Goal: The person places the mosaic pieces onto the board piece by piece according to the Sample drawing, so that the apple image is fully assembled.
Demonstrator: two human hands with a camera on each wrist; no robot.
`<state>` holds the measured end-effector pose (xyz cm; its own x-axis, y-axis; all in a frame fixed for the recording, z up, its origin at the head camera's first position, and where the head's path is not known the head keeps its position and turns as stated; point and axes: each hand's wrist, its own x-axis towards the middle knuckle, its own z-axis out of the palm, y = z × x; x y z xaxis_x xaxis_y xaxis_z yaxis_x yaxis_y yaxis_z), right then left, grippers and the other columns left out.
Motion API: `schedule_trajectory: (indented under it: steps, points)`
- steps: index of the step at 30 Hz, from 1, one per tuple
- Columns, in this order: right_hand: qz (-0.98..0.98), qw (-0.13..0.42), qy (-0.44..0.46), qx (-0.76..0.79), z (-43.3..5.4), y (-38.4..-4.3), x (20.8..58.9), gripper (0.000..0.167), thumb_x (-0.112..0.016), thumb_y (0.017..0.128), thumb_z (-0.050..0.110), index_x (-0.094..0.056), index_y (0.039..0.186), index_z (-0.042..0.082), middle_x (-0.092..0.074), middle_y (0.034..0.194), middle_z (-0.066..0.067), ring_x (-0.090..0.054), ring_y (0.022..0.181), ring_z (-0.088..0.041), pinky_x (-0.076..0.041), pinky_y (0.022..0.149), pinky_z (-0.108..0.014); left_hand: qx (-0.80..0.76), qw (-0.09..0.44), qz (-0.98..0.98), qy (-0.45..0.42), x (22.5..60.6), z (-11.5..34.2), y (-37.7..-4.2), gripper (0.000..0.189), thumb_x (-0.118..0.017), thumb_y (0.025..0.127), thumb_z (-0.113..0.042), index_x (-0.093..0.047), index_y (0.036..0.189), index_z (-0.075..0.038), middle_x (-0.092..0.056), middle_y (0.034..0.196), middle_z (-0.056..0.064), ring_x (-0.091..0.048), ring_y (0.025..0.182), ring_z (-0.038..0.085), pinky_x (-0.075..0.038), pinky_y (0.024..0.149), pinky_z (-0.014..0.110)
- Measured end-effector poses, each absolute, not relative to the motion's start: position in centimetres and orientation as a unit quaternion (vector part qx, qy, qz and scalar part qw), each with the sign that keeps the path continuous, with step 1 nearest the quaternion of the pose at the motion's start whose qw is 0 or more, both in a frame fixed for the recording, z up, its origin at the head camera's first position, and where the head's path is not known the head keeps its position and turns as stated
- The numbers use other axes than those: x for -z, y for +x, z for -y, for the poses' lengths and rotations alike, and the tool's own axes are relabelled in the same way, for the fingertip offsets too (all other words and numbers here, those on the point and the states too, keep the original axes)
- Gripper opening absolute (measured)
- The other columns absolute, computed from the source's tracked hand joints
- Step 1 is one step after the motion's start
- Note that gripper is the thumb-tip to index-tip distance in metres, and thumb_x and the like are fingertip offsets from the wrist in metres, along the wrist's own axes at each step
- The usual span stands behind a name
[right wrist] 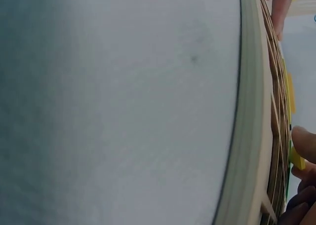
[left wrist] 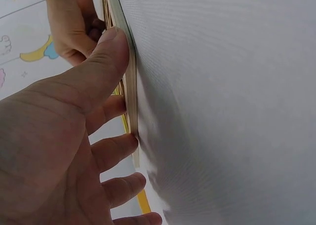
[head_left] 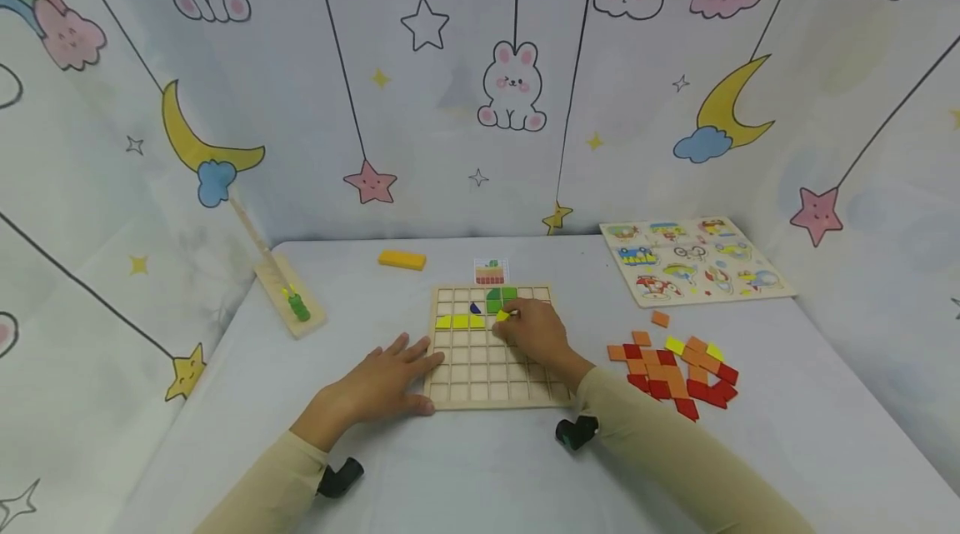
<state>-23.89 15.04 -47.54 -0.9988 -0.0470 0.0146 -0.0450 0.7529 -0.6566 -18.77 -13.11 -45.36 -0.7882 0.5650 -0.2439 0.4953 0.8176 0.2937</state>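
A wooden grid board (head_left: 467,371) lies flat on the white table in the head view. Yellow tiles (head_left: 461,321), green tiles (head_left: 494,301) and a small dark blue piece (head_left: 476,308) sit in its upper cells. My right hand (head_left: 538,336) pinches a yellow tile (head_left: 502,316) between thumb and fingers over the board, just below the green ones. In the right wrist view that yellow tile (right wrist: 297,159) shows at the fingertips. With fingers spread, my left hand (head_left: 382,384) touches the board's left edge; its thumb (left wrist: 111,50) rests along the rim in the left wrist view.
Right of the board lie loose orange, red and yellow tiles (head_left: 663,369). A picture puzzle board (head_left: 701,263) is at the back right. A small printed card (head_left: 491,271) and a yellow block (head_left: 402,260) lie behind. A wooden stand with a green caterpillar (head_left: 297,306) is left.
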Motion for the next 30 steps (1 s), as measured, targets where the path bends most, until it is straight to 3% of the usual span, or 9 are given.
schedule_trajectory:
  steps: [9,17,23,30]
  points:
    - [-0.950,0.011,-0.010,0.312,-14.1,-23.8,47.5,0.038,-0.082,0.086,0.034,-0.074,0.114,0.010,-0.067,0.079,0.003,-0.057,0.072,-0.016,-0.046,0.059,-0.031,-0.110,0.158,-0.937,0.291,45.5,13.2,-19.0,0.078,-0.070,0.088,-0.060,-0.046,0.155,-0.028,-0.030,0.167,0.005,-0.022,0.154,0.042,-0.028,0.115,0.069]
    - [-0.954,0.012,-0.006,0.298,-13.9,-24.0,47.5,0.038,-0.082,0.086,0.035,-0.072,0.113,0.010,-0.068,0.084,0.004,-0.058,0.074,-0.015,-0.046,0.059,-0.030,-0.106,0.155,-0.938,0.291,45.7,13.2,-19.1,0.078,-0.069,0.088,-0.060,-0.045,0.155,-0.029,-0.030,0.167,0.004,-0.022,0.154,0.042,-0.028,0.115,0.069]
    - [-0.957,0.018,-0.005,0.289,-13.7,-23.8,47.2,0.032,-0.080,0.087,0.037,-0.070,0.103,0.011,-0.069,0.088,0.001,-0.058,0.073,-0.016,-0.045,0.058,-0.030,-0.106,0.158,-0.939,0.287,45.7,13.1,-19.1,0.079,-0.070,0.087,-0.061,-0.046,0.155,-0.029,-0.031,0.167,0.003,-0.022,0.154,0.041,-0.028,0.115,0.068]
    - [-0.957,0.028,-0.006,0.288,-13.6,-23.8,47.1,0.029,-0.078,0.090,0.036,-0.063,0.090,0.011,-0.060,0.074,0.001,-0.053,0.065,-0.015,-0.038,0.052,-0.029,-0.107,0.157,-0.939,0.288,45.5,13.1,-19.0,0.078,-0.070,0.088,-0.059,-0.046,0.155,-0.028,-0.031,0.167,0.004,-0.022,0.154,0.041,-0.028,0.115,0.068]
